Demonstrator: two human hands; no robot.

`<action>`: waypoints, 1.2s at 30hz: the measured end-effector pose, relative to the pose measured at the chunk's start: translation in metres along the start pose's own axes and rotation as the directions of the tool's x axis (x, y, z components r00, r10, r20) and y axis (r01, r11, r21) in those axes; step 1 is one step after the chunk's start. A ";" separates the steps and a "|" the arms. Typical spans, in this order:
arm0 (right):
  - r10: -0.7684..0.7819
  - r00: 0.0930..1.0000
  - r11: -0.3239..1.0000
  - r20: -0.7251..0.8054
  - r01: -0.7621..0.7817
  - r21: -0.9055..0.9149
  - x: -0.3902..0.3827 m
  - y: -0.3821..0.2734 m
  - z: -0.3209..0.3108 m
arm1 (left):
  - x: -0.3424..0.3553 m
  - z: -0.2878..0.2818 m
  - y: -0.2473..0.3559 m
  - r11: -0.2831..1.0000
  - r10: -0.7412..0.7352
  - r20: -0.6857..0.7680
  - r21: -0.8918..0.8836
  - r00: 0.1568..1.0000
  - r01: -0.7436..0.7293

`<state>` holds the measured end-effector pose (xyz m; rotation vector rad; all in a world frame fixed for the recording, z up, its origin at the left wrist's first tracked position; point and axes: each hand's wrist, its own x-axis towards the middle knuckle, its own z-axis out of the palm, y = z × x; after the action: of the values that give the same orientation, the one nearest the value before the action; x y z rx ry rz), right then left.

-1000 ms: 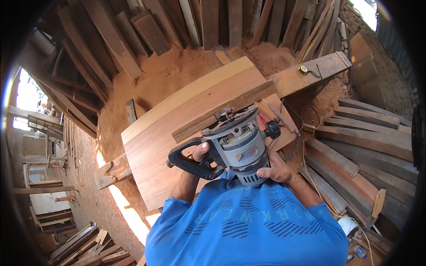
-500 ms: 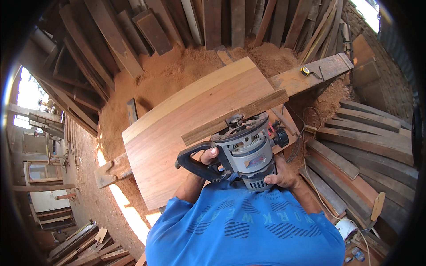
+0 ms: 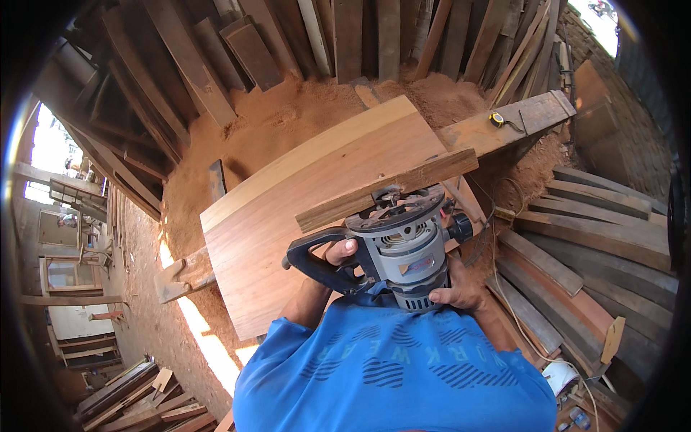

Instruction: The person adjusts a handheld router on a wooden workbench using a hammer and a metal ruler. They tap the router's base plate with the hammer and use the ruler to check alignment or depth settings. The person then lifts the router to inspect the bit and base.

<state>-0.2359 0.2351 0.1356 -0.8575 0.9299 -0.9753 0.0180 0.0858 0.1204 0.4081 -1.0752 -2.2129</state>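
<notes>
A grey and black router (image 3: pixel 412 263) is held close against my blue shirt, tipped so that its round base faces away from me. My left hand (image 3: pixel 338 253) wraps around its black loop handle, the thumb showing over the top. My right hand (image 3: pixel 461 289) clasps the lower motor housing from the right, thumb across it. A straight wooden strip (image 3: pixel 389 189) lies along the base and appears attached to it. Beneath and beyond is a wide wooden panel (image 3: pixel 288 201) with a lighter band along its far edge. The router hides part of the panel's near right side.
A yellow tape measure (image 3: pixel 497 119) lies on a thick support beam (image 3: pixel 522 119) at the far right. A power cord (image 3: pixel 497 277) hangs on the right beside stacked planks (image 3: pixel 590 223). Boards (image 3: pixel 191 65) lean along the back, above heaped sawdust (image 3: pixel 266 119).
The router and its wooden strip have tilted slightly and shifted a little to the right. Both hands keep their hold; the panel stays about where it was.
</notes>
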 end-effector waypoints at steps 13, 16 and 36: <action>-0.035 0.999 0.998 -0.036 0.033 -0.056 -0.005 0.003 -0.002 | -0.005 -0.008 -0.011 0.999 -0.005 -0.078 -0.039 0.997 0.002; -0.029 0.999 0.999 -0.041 0.030 0.017 -0.007 0.002 0.002 | -0.008 -0.005 -0.012 0.999 -0.014 -0.074 -0.046 0.997 0.010; 0.093 0.996 0.985 0.005 -0.092 0.146 0.000 0.012 0.002 | -0.007 -0.013 -0.009 0.999 -0.030 -0.044 -0.045 0.999 0.028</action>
<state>-0.2304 0.2396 0.1261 -0.6839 0.8806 -0.9519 0.0269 0.0868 0.1054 0.4543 -1.0007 -2.2377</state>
